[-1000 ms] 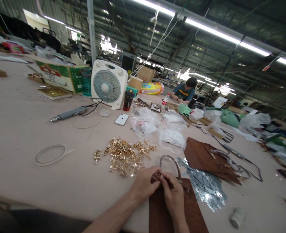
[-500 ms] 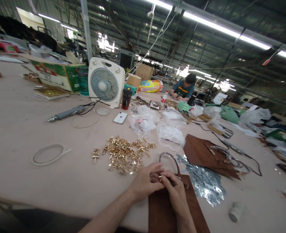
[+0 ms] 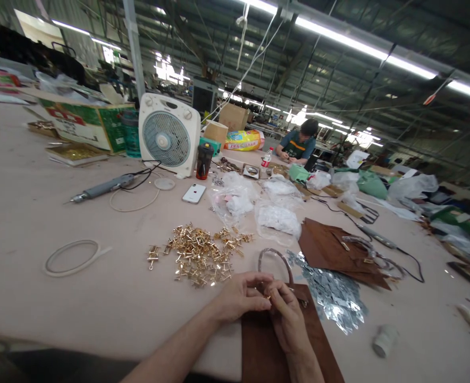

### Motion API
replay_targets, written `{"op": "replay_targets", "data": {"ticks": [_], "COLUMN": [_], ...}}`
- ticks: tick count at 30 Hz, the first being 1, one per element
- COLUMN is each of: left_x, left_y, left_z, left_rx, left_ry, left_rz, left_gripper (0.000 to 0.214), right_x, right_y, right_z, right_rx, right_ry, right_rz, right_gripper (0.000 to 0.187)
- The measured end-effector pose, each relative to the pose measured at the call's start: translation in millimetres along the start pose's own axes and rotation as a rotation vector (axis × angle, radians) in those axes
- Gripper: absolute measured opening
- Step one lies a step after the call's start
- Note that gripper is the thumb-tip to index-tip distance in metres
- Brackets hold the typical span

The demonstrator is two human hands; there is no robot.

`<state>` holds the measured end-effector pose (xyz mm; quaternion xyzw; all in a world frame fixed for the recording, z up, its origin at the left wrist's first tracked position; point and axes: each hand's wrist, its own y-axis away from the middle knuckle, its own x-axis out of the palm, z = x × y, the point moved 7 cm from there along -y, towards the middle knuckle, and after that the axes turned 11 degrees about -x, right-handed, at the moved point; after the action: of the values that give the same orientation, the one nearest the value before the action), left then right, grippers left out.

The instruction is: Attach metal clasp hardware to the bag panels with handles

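Observation:
My left hand (image 3: 238, 298) and my right hand (image 3: 287, 314) meet over a brown leather bag panel (image 3: 254, 346) at the table's front edge. Between their fingertips glints a small gold metal fitting (image 3: 269, 297), mostly hidden by the fingers. My right thumb and fingers pinch it; the curled left fingers and thumb close in from the other side. A looped handle (image 3: 277, 250) in clear wrapping rises from the panel's top, with a metal piece showing right of my right hand. Left of the hands lies a heap of gold metal fittings (image 3: 199, 252).
Flat silver metal plates (image 3: 338, 298) spread to the right, beside stacked brown leather panels (image 3: 326, 247). Farther back are plastic bags (image 3: 278, 221), a phone (image 3: 194, 193), a fan (image 3: 169, 135) and an electric screwdriver (image 3: 103, 187). A tape roll (image 3: 73, 257) lies left; a co-worker (image 3: 299, 142) sits across.
My fingers have drawn closer together around the small gold fitting, covering more of it. The view has shifted slightly; the panel and the heap stay in place.

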<state>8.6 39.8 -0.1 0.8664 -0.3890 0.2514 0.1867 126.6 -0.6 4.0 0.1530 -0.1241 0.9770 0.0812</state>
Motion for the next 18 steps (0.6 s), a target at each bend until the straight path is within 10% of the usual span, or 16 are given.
{"op": "replay_targets", "data": {"ticks": [11, 18], "left_x": [3.1, 0.5], "left_y": [6, 0], "left_z": [-3, -6], "left_rx": [-0.146, -0.003], "left_ry": [0.196, -0.046], "left_rz": [-0.008, -0.038], "left_gripper": [0.058, 0.059], "right_x": [-6, -13], "right_y": [2, -4], "right_z": [-9, -16], "right_rx": [0.017, 0.113], "right_ry": [-0.036, -0.253], "right_rz": [-0.056, -0.213], "right_gripper": [0.028, 0.029]}}
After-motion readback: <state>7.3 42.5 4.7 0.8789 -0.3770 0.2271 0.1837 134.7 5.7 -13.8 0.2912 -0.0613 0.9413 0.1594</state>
